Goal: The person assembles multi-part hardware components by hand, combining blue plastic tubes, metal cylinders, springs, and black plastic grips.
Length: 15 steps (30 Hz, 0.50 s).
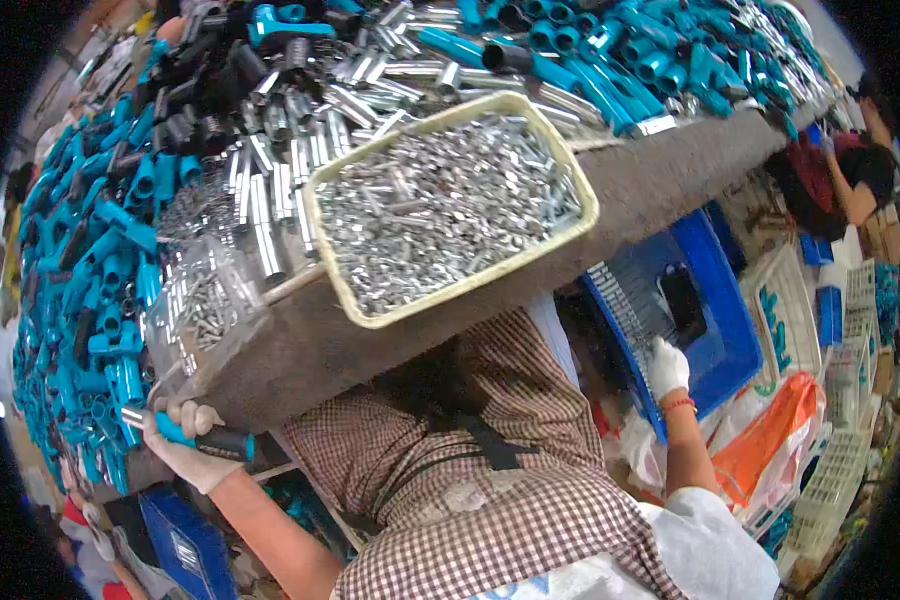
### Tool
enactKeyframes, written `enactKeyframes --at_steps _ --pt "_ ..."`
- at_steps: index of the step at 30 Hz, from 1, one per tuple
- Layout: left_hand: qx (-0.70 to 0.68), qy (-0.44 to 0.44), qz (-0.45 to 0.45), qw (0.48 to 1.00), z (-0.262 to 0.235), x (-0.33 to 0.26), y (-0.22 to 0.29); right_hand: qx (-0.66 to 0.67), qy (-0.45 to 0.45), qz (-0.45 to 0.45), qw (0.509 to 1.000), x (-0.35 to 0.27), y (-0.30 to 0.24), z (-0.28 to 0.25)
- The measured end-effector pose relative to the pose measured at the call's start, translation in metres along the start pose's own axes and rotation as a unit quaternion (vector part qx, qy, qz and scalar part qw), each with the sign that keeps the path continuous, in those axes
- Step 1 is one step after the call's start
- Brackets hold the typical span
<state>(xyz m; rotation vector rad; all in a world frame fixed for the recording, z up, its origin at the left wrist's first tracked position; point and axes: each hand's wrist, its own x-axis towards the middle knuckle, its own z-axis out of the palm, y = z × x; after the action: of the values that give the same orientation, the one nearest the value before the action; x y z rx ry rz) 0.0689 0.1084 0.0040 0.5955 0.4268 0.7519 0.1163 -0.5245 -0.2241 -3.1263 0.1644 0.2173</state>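
Note:
My gloved left hand (190, 447) is wrapped round a teal-and-black tool handle (228, 443). A silver metal tube sticks out of the handle's left end, beside the table's front edge. On the right, my gloved right hand (667, 368), with a red band at the wrist, is over the near side of a blue plastic crate (735, 335). Its fingers look curled in, and whatever they may hold is too small to make out. Inside the crate, rows of slim metallic pieces (625, 300) lie along the left wall, next to a dark rectangular object (680, 302).
A cream tray (370, 318) full of small metal parts rests on the brown-covered table edge (315, 360). Teal handles (95, 260) and silver tubes (260, 215) are heaped beyond it. White plastic crates (835, 480) and an orange-and-white bag (770, 440) are at right. Another person (835, 180) sits far right.

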Motion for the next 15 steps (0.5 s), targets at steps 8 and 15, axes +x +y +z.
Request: enactKeyframes --at_steps 8,15 --pt "0.001 -0.002 0.018 1.000 -0.004 0.003 -0.004 0.328 0.299 -0.056 0.894 0.011 -0.133 -0.190" --pt "0.088 0.091 0.068 0.990 0.013 -0.005 -0.011 0.297 0.362 -0.425 0.774 0.032 -0.273 -0.282"
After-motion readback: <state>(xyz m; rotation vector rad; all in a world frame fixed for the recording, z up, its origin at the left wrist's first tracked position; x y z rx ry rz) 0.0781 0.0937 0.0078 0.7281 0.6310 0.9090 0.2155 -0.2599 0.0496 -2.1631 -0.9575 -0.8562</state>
